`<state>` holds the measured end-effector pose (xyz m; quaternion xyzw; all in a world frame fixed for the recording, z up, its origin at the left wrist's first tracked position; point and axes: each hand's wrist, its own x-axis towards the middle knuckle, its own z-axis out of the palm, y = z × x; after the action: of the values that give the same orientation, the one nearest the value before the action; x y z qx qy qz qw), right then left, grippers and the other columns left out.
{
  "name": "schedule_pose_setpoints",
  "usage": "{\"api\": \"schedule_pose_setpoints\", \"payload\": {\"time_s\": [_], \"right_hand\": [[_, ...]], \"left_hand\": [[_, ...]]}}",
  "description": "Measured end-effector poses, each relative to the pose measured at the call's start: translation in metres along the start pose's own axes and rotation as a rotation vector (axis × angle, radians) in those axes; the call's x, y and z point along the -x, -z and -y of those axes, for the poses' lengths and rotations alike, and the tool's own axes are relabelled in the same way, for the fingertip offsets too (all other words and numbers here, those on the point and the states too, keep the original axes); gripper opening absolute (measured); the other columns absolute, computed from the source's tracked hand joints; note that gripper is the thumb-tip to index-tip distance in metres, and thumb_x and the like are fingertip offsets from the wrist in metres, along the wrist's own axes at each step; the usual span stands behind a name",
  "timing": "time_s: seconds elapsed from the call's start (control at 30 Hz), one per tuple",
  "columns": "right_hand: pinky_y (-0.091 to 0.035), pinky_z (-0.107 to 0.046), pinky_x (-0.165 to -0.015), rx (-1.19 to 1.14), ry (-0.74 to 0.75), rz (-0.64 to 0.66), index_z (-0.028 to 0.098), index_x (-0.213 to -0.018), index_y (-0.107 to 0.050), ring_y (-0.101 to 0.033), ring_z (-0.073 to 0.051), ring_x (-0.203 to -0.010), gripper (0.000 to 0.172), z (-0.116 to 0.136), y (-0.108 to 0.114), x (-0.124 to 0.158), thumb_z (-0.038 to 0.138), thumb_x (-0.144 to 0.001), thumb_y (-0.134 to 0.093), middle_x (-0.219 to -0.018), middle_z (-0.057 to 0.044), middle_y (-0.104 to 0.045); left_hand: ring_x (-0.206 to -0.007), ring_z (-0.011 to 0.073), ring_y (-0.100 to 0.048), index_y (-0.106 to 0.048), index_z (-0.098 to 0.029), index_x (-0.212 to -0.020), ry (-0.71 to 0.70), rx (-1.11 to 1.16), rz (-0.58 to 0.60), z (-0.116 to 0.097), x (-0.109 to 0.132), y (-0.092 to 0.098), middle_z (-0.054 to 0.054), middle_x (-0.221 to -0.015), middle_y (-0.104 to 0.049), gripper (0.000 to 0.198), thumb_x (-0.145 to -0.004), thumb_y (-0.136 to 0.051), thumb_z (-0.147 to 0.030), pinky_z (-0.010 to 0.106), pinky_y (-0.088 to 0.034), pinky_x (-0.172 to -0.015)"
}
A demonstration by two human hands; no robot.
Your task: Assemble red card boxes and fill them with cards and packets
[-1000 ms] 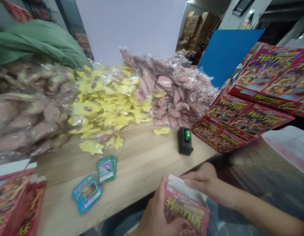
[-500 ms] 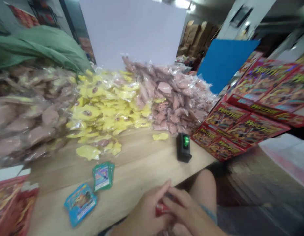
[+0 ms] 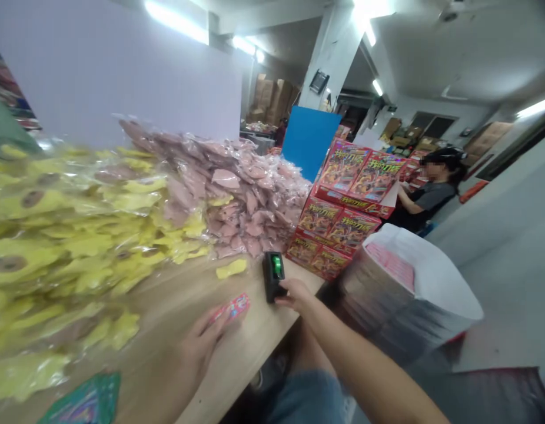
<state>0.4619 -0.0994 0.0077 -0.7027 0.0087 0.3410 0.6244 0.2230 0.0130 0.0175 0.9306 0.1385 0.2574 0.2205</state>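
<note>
My left hand is closed around one end of a small red-pink printed packet, held low over the wooden table. Its far end sticks out past my fingers; motion smears the hand a little. On the right, a black tape dispenser with a green roll stands near the table edge. The thumb and forefinger of my right hand close at its near end. Any strip of tape between them is too small to see. Green-backed cards lie at the lower left, partly cut off.
Yellow bagged pieces and pink bagged pieces are heaped across the back. One yellow piece lies beside the dispenser. Red printed boxes are stacked at right, near a white-lined sack. Another person works beyond.
The view has swung right. My hands, together around something red before, are now apart: the left holds the red-pink packet, the right has reached to the tape dispenser.
</note>
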Motion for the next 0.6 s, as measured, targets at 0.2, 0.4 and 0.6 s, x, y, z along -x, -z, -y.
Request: {"api": "schedule_pose_setpoints", "payload": {"time_s": [0.2,0.4,0.6], "right_hand": [[-0.042,-0.024,-0.056,0.089,0.178,-0.005,0.014,-0.063,-0.055,-0.049,-0.012,-0.060,0.021,-0.026,0.015,0.047,0.029,-0.077,-0.060,-0.064,0.001,-0.054],[-0.032,-0.022,-0.049,0.003,0.239,0.375,0.017,-0.050,-0.048,-0.038,-0.009,-0.048,0.038,-0.025,-0.051,0.090,0.047,-0.067,-0.064,-0.048,0.003,-0.044],[-0.028,-0.026,-0.041,0.454,0.264,0.327,0.019,-0.053,-0.048,-0.037,-0.013,-0.041,0.050,-0.058,-0.042,0.079,0.068,-0.064,-0.051,-0.045,0.001,-0.041]], "left_hand": [[-0.090,0.0179,-0.064,-0.043,-0.027,-0.128,0.093,-0.113,-0.020,-0.003,-0.001,-0.003,0.005,-0.119,-0.058,0.040,-0.088,-0.036,-0.024,0.024,-0.053,-0.071],[-0.092,0.0193,-0.062,-0.024,-0.019,-0.137,0.240,-0.072,0.060,-0.024,-0.004,-0.002,0.009,-0.107,-0.063,0.049,-0.090,-0.036,-0.023,0.031,-0.050,-0.079],[-0.101,0.0246,-0.057,-0.011,-0.020,-0.140,0.283,0.001,0.076,-0.042,0.002,-0.005,0.011,-0.118,-0.056,0.064,-0.085,-0.044,-0.021,0.038,-0.048,-0.083]]}}
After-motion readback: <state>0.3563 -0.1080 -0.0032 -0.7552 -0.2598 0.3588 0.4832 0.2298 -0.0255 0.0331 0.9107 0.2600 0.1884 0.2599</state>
